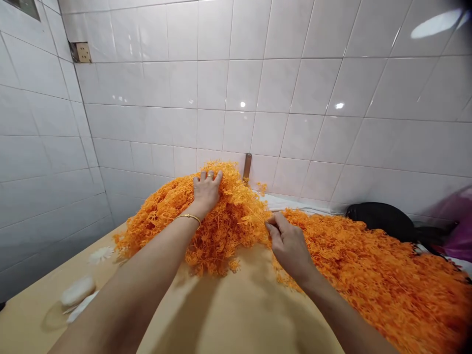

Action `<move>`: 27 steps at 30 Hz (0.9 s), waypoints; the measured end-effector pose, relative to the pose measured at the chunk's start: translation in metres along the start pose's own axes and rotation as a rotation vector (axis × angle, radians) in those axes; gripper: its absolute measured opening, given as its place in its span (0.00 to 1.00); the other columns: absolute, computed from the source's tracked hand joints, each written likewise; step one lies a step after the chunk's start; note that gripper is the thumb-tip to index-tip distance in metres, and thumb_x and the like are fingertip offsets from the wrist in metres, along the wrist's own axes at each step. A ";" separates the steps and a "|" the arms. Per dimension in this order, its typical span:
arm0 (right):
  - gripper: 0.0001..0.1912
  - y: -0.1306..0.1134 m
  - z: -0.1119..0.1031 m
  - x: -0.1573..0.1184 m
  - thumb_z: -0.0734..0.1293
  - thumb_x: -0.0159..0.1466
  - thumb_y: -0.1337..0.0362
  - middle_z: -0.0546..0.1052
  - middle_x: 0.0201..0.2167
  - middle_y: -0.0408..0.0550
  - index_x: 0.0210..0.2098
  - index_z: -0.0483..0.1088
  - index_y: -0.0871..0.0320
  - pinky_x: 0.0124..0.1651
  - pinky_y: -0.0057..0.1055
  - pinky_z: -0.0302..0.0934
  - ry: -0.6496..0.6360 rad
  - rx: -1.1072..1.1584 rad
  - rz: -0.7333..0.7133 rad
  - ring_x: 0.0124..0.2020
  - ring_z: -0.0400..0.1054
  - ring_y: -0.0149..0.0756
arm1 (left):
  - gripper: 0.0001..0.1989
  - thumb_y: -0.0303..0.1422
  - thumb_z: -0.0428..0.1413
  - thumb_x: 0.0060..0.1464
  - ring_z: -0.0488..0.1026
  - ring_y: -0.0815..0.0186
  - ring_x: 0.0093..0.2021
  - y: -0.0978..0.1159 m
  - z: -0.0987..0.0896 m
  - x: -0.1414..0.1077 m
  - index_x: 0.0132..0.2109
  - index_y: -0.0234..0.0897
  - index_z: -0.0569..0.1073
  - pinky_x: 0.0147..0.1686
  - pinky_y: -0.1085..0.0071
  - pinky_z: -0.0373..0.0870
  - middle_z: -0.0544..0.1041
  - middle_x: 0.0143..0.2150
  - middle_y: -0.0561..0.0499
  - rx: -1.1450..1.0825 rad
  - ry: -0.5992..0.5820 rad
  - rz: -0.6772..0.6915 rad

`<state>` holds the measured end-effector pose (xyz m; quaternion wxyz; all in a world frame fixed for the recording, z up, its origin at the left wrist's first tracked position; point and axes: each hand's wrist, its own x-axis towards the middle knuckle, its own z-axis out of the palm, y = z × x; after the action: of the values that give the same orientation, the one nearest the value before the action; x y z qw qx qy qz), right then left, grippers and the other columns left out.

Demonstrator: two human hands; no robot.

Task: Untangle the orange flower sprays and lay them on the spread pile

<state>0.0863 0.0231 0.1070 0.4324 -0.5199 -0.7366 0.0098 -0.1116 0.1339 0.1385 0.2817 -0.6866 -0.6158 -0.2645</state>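
A tall, tangled mound of orange artificial foliage (165, 201) with fine lacy sprigs stands on the tan tabletop. My left hand (207, 191) lies over its upper part, fingers bent into the sprigs and the fingertips partly hidden. It wears a gold ring, and a gold bangle (188, 216) circles the wrist. At the mound's right edge my right hand (289, 241) is closed in a pinch, thumb against forefinger, on thin orange sprigs. A second, wider orange pile (383, 275) spreads over the table just right of that hand.
Several whitish items, including a rounded pale one (78, 291), lie on the tan table (228, 314) at left. Behind stands a white tiled wall (214, 83) with a socket (83, 52) and a brown strip (247, 168). A black bag-like thing (381, 220) and purple plastic (460, 236) are at right.
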 end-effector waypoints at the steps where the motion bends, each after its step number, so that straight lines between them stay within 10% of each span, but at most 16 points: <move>1: 0.08 -0.002 0.001 -0.006 0.53 0.58 0.66 0.61 0.15 0.39 0.23 0.55 0.56 0.22 0.26 0.45 -0.001 0.021 0.006 0.17 0.54 0.29 | 0.27 0.30 0.48 0.47 0.55 0.52 0.52 0.000 0.000 -0.001 0.56 0.42 0.55 0.42 0.58 0.54 0.62 0.52 0.41 0.000 -0.003 -0.003; 21: 0.14 0.015 -0.029 -0.057 0.59 0.57 0.53 0.54 0.17 0.37 0.24 0.56 0.56 0.17 0.23 0.44 -0.084 0.507 0.358 0.17 0.47 0.26 | 0.25 0.27 0.50 0.44 0.54 0.55 0.53 -0.006 -0.005 -0.009 0.53 0.40 0.59 0.44 0.59 0.55 0.64 0.51 0.43 0.013 -0.012 0.045; 27: 0.16 0.024 -0.036 -0.046 0.58 0.57 0.50 0.53 0.18 0.37 0.24 0.55 0.56 0.18 0.24 0.44 -0.070 0.496 0.340 0.17 0.46 0.26 | 0.34 0.49 0.50 0.41 0.52 0.57 0.57 -0.036 -0.028 0.003 0.56 0.43 0.57 0.49 0.61 0.55 0.61 0.57 0.47 -0.339 -0.345 0.158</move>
<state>0.1317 -0.0166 0.0892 0.5126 -0.5138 -0.6286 0.2794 -0.1475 0.1191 0.1628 0.0732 -0.8051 -0.5460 -0.2198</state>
